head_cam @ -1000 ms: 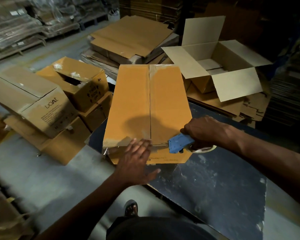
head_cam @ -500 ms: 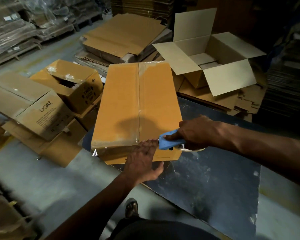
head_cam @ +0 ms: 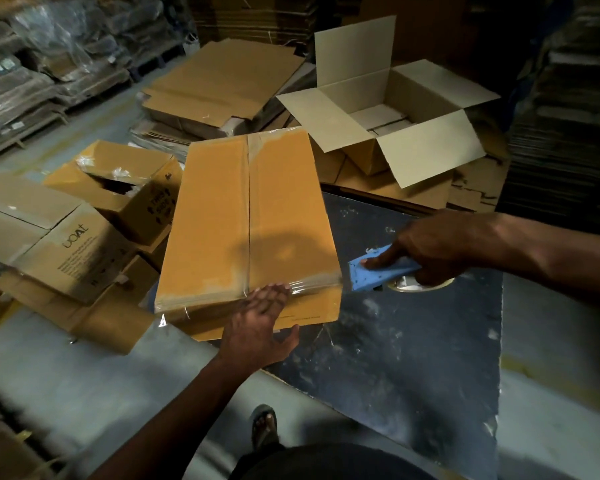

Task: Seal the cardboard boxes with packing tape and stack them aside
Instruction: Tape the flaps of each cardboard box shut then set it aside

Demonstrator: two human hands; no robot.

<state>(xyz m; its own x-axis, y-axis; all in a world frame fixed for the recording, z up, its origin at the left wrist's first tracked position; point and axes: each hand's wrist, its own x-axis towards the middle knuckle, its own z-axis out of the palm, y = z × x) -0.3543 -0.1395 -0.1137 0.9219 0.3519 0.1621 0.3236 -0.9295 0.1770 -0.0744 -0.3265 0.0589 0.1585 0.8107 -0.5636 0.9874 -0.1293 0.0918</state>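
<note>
Dispenser (head_cam: 378,271) pulled right past box (head_cam: 250,216), "boAt" carton (head_cam: 73,244) beside

An orange-brown cardboard box (head_cam: 250,216) with glossy clear tape (head_cam: 312,283) along its near edge lies on a dark blue-black worktop (head_cam: 413,358) mottled with pale scuffs. The tape dispenser (head_cam: 378,271) is light blue. An open box (head_cam: 388,112) behind shows a pale beige inside. A duller brown box (head_cam: 66,244) at left carries dark printed lettering. The floor (head_cam: 84,375) is grey.
</note>
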